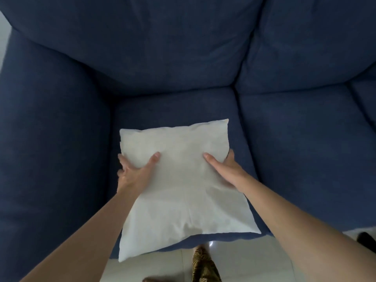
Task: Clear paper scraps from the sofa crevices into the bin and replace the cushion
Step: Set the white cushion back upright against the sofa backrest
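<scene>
A plain white cushion [183,186] is held over the left seat of a dark blue sofa [295,139]. My left hand [135,171] grips the cushion's left edge, thumb on top and fingers underneath. My right hand [223,167] grips its right edge the same way. The cushion's near corner hangs past the seat's front edge, over the floor. No paper scraps or bin are in sight. The crevices around the seat look dark, and I cannot tell what lies in them.
The sofa's thick left armrest [50,139] rises beside the seat, with two back cushions [152,47] behind. A white tiled floor [244,259] shows at the bottom, with my patterned trouser leg [205,265] and a dark object [366,240] at the right edge.
</scene>
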A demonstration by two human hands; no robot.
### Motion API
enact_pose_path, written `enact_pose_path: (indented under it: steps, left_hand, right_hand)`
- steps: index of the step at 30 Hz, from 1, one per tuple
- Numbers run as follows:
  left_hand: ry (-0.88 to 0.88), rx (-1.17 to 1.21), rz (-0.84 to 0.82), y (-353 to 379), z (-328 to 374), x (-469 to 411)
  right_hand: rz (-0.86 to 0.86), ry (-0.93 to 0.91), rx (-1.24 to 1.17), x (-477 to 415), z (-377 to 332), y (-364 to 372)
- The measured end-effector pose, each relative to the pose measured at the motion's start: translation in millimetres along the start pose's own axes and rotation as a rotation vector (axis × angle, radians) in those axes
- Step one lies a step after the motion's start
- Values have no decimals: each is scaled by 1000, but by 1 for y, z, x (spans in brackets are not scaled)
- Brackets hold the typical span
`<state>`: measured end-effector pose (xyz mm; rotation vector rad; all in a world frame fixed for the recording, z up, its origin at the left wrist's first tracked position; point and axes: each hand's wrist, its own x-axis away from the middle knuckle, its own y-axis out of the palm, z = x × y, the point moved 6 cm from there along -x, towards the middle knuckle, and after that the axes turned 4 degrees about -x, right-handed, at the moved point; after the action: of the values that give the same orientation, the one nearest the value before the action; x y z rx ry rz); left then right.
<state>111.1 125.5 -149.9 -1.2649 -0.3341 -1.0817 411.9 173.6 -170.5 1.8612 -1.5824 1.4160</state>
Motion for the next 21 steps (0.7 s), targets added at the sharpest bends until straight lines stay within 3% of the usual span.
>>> enact_pose_path:
  steps: [5, 10, 16, 21]
  left_hand:
    - [-43, 106, 23, -4, -1, 0]
    - [222, 223, 155, -36, 37, 19]
    - [608, 347, 364, -100, 137, 8]
    - [777, 320, 385, -127, 203, -26]
  right_hand:
    - [-12, -218, -90, 16, -14, 6]
    - [53, -464, -213, 47, -66, -14]
    - [151, -849, -282, 26, -186, -48]
    - [200, -961, -250, -21, -246, -66]
